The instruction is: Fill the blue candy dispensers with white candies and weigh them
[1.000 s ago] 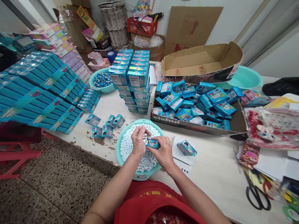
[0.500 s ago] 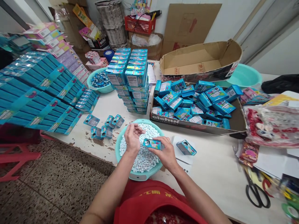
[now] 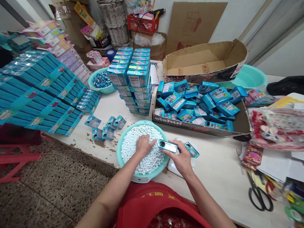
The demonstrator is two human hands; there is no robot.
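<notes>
My left hand (image 3: pixel 143 146) reaches into small white candies (image 3: pixel 131 148) in a turquoise basin (image 3: pixel 142 179). Its thumb is spread from the fingers, whose tips are partly hidden among the candies. My right hand (image 3: pixel 182 160) grips a small blue tin (image 3: pixel 168 146) by its end, over the basin's right rim. The tin is tilted so a pale face with a dark round spot shows. Behind that hand, a second blue tin (image 3: pixel 193 150) rests beside or on a white scale (image 3: pixel 174 168), partly covered. Several more tins (image 3: pixel 108 133) with round openings lie left of the basin.
A carton (image 3: pixel 201 128) heaped with blue tins stands behind the basin, near a tall stack of tins (image 3: pixel 136 82). Packed blue display boxes (image 3: pixel 40 95) fill the left. A bowl of shiny wrapped pieces (image 3: pixel 102 80) is at the back. Scissors (image 3: pixel 260 194) lie at right.
My left hand has gone from above the basin down into the candies. My right hand has moved the tin rightward and turned it, so its pale face shows instead of the printed side.
</notes>
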